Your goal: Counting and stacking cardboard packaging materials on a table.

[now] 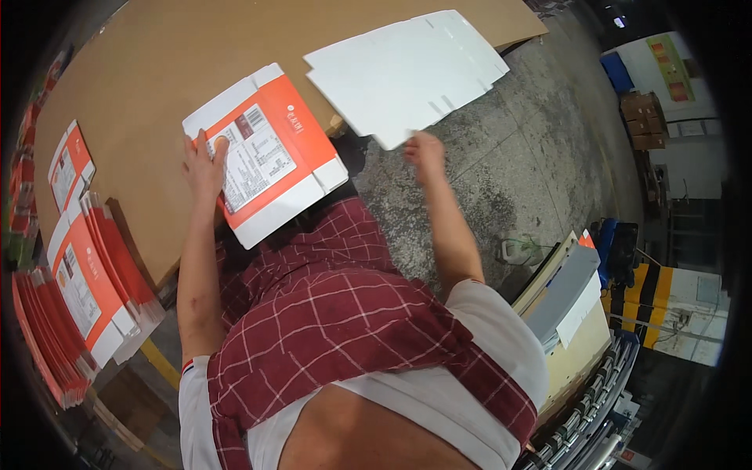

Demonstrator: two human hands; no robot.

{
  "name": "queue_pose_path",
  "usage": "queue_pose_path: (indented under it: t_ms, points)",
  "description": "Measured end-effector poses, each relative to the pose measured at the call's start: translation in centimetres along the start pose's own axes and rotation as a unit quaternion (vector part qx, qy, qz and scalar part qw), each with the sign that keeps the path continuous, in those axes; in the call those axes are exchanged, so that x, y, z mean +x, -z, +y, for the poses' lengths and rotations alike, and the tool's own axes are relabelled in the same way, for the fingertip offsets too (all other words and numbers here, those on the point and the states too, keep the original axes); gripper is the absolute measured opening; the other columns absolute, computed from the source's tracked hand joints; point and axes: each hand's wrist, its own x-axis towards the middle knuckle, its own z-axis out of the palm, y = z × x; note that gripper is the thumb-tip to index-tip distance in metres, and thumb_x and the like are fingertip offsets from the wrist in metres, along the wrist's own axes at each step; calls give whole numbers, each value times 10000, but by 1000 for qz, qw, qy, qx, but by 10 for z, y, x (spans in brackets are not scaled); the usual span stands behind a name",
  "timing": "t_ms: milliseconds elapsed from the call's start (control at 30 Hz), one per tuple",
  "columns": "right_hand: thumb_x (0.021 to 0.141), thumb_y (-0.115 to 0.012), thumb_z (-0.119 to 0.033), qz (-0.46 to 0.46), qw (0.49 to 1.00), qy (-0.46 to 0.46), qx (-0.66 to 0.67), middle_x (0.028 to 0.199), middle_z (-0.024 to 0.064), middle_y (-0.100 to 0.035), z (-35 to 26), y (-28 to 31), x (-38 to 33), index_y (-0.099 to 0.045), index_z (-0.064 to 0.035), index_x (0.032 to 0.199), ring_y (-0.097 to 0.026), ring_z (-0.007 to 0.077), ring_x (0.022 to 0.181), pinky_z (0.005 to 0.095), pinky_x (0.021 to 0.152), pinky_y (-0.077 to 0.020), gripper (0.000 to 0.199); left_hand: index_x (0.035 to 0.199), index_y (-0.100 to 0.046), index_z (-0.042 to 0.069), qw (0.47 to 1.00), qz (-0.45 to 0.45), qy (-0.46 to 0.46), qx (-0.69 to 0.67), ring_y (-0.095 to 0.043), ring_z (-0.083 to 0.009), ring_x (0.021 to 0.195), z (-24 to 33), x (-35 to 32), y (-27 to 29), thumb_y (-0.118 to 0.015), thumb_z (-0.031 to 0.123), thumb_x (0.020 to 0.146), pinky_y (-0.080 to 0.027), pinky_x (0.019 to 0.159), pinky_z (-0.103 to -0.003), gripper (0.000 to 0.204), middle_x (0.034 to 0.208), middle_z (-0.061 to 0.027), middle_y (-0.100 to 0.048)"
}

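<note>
A flat orange-and-white carton [317, 149] with a printed label lies in front of me at the table's near edge. My left hand [205, 171] rests on its left side, fingers and thumb spread over the board and the label's edge. To the right, my right hand [426, 157] is closed on the near corner of a flat white carton blank [399, 70]. Slots and tabs show along that blank's right edge, and its near part hangs out past the table's edge. The right fingertips are partly hidden.
Brown board covers the table [211, 39]. At the left stand stacks of orange-and-white cartons [78, 274], with a smaller carton piece [70, 166] behind. Right of me, grey and white sheets [560, 294] top a cream machine. Concrete floor [501, 149] lies beyond the table's edge.
</note>
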Motion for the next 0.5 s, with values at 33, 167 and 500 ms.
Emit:
queue_pose_path:
  t_ms: [33,167,500]
  points:
    - [814,-531,-304,-7,990,-7,-142,636,39,-552,-14,17,6,-572,-10,767,-524,112,545,253,474,-438,300,1302,-334,95,1000,-5,6,0,-217,-316,1274,-1,0,0,-412,541,819,-127,996,-540,662,1372,-222,-194]
    - [760,-584,-404,21,723,115,-681,854,131,-623,-65,-8,-12,-576,-28,950,-611,225,729,384,634,-484,422,1304,-330,90,1000,-2,8,1,-195,-309,1284,-2,-3,1,-424,540,811,-123,998,-541,675,1373,-221,-197]
    - [791,-400,-78,-225,574,259,-744,997,253,-560,-84,-96,3,-416,-142,1217,-584,352,859,430,729,-464,432,1305,-333,93,1000,-8,20,-11,-177,-281,1296,11,1,0,-428,527,810,-103,1010,-523,665,1375,-201,-211]
